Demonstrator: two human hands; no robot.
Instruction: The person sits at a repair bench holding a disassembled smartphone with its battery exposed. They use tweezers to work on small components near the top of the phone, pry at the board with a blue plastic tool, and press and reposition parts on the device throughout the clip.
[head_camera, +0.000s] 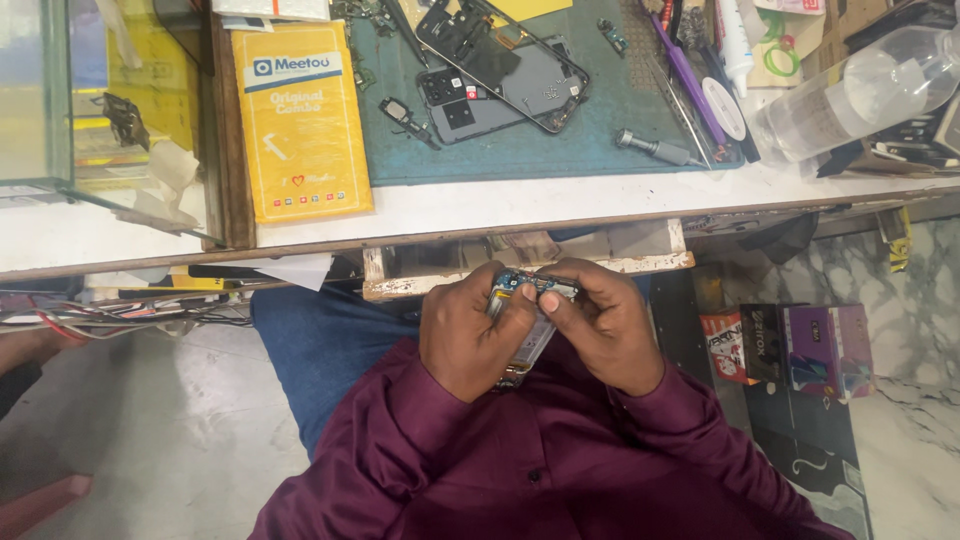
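Note:
Both hands hold an opened phone body (533, 325) in my lap, below the bench's front edge. My left hand (470, 335) grips its left side, thumb pressing on the exposed circuit board (532, 284) at the top end. On the right side, my right hand (605, 320) wraps around it, with thumb and forefinger pinching at the same board. Much of the phone is hidden by my fingers. I wear a maroon shirt and blue trousers.
On the bench lie a teal work mat (560, 150) with a grey phone back cover (505, 95), a black phone frame (470, 35) and a small screwdriver (655, 148). A yellow box (300, 120) sits at left, a clear plastic bottle (860, 90) at right. Small cartons (790, 345) stand on the floor.

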